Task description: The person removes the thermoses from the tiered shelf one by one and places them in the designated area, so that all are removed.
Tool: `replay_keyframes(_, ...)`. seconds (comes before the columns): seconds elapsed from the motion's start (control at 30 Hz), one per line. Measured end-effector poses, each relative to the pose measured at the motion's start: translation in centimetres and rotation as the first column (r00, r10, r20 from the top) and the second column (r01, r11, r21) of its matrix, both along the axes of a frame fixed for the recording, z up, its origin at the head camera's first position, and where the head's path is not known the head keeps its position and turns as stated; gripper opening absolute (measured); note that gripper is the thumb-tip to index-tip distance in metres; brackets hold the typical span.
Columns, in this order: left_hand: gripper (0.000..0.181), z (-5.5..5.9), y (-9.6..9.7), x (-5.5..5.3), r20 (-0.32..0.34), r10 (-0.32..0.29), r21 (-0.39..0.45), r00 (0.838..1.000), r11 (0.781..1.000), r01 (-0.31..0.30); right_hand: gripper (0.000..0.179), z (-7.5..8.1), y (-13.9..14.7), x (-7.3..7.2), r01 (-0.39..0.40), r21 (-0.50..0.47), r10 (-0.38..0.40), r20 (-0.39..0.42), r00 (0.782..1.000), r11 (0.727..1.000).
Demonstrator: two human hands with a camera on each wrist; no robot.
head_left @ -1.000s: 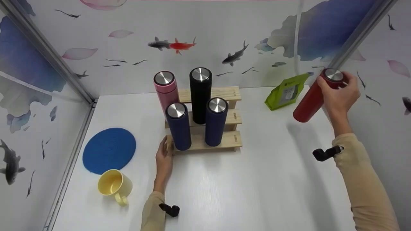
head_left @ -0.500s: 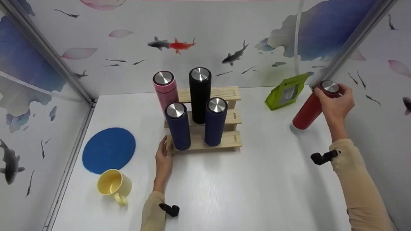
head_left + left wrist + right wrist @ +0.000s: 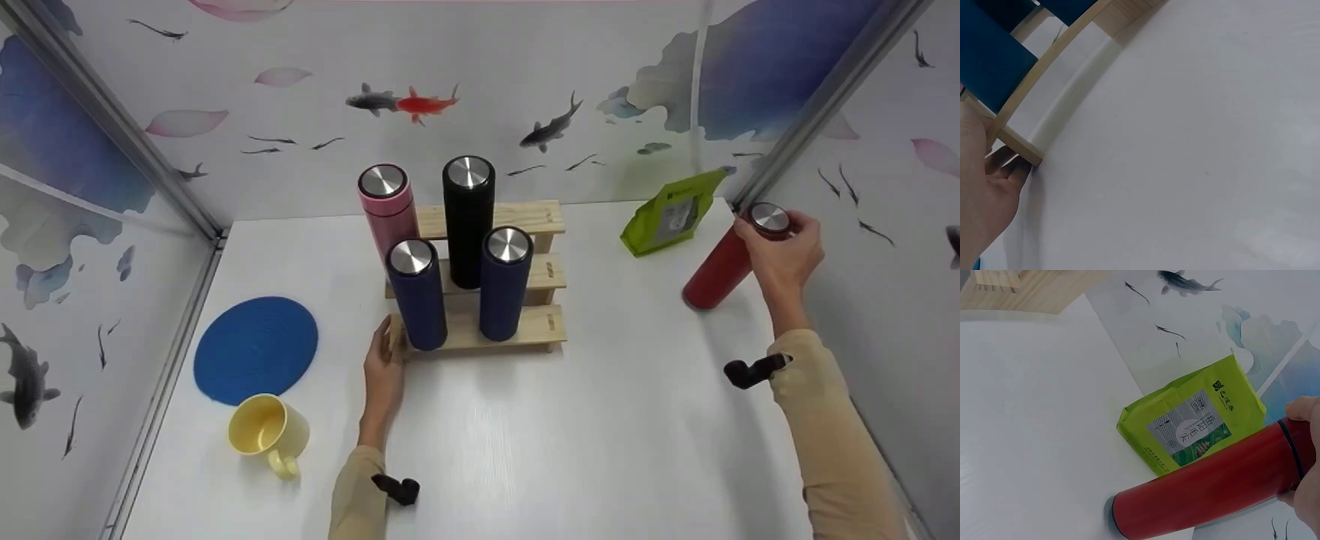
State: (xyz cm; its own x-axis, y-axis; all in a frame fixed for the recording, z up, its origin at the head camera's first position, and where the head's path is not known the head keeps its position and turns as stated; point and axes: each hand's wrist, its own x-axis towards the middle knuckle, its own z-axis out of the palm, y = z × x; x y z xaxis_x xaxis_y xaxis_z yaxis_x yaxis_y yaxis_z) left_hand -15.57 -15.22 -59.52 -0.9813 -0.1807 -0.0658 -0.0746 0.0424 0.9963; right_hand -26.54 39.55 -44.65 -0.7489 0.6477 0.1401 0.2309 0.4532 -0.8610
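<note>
At the right, my right hand [image 3: 787,251] grips a red vacuum flask [image 3: 718,271] near its steel-topped lid, thumb on one side and fingers on the other. The flask's base [image 3: 1129,517] appears to rest on the white table. My left hand [image 3: 384,375] holds the left end of a stepped wooden rack [image 3: 551,324] at its lowest tier; in the left wrist view its fingers [image 3: 1013,171] reach behind the rack's leg. Two dark blue flasks [image 3: 420,307] stand on the lowest tier. Behind them are a black flask [image 3: 466,225] and a pink flask [image 3: 390,225].
A green packet [image 3: 669,216] stands at the back right, beside the red flask. A round blue mat [image 3: 255,349] lies at the left, with a yellow mug [image 3: 292,431] in front of it. Printed walls enclose the table [image 3: 600,435] at the back and sides.
My right hand has lowered the red flask toward the table and slightly nearer me. My left hand and the rack have stayed in place.
</note>
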Motion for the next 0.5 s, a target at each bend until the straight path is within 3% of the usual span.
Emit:
replay_keyframes(0.27, 0.053, -0.3, 0.0, -0.1, 0.015, -0.007, -0.018, 1.000, 1.000, 0.007, 0.077, -0.7, 0.0, 0.0, -0.015, -0.021, 0.016, 0.034, 0.999, 1.000)
replay_keyframes(0.37, 0.052, -1.5, -0.1, -0.5, -0.003, 0.000, -0.018, 1.000, 1.000, -0.001, 0.077, -0.8, -0.1, 0.1, -0.010, -0.016, 0.011, 0.037, 0.999, 1.000)
replay_keyframes(0.5, 0.052, -2.0, -0.2, -0.7, -0.008, -0.002, -0.027, 1.000, 1.000, 0.002, 0.078, -0.8, -0.1, 0.1, -0.016, -0.018, 0.017, 0.036, 0.999, 1.000)
